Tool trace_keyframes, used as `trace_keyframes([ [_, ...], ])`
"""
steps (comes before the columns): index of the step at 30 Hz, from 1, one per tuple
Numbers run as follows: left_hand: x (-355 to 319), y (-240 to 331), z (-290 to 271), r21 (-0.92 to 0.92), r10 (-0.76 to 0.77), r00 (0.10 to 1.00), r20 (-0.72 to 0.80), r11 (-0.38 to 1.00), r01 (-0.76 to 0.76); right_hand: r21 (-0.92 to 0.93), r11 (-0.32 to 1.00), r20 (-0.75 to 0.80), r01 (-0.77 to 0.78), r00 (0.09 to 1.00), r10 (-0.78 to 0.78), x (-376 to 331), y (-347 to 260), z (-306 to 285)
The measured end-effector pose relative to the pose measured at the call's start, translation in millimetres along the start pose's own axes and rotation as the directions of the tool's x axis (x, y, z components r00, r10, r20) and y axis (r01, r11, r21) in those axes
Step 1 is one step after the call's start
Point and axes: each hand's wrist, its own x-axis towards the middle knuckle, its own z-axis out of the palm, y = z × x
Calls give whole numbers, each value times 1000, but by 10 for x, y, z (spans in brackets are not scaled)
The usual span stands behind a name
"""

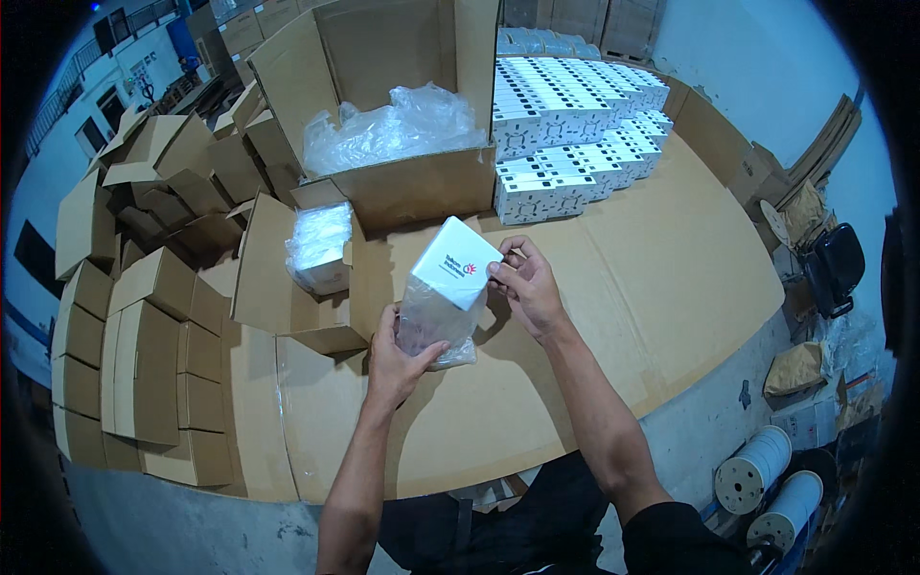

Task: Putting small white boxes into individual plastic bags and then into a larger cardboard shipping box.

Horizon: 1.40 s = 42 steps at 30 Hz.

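A small white box (458, 261) with a printed side sticks halfway out of a clear plastic bag (433, 326). My left hand (395, 356) grips the bag from below and to the left. At the box's right edge my right hand (525, 286) pinches its upper corner with the fingertips. Both are held just above the cardboard-covered table (613, 316), near its middle.
A large open carton (402, 182) with crumpled plastic stands behind. Stacked white boxes (565, 125) fill the back right. A small open carton (321, 254) of bagged items sits to the left, beside piles of flat and folded cartons (144, 326). Tape rolls (757, 470) lie on the floor at the right.
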Motion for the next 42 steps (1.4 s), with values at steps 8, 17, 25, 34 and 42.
trace_keyframes([
  [8, -8, 40, 3, 69, -41, 999, 3, 997, 41, 10, 1000, 70, -26, 997, 26, -28, -8, 17],
  [17, 23, 6, 39, -72, 26, 1000, -4, 997, -26, -119, 985, 140, -128, 980, 145, -20, -20, 59],
  [25, 247, 29, 49, -204, -80, 997, 0, 976, 79, -319, 947, 84, -36, 994, 66, 29, -17, 60],
  [34, 369, -107, 112, -482, -165, 973, -163, 874, 67, -166, 958, -80, -235, 971, 225, 12, -30, 193],
  [42, 406, -173, 52, -214, -48, 983, -179, 977, 8, -233, 946, 56, -225, 968, 244, -8, 207, 183],
])
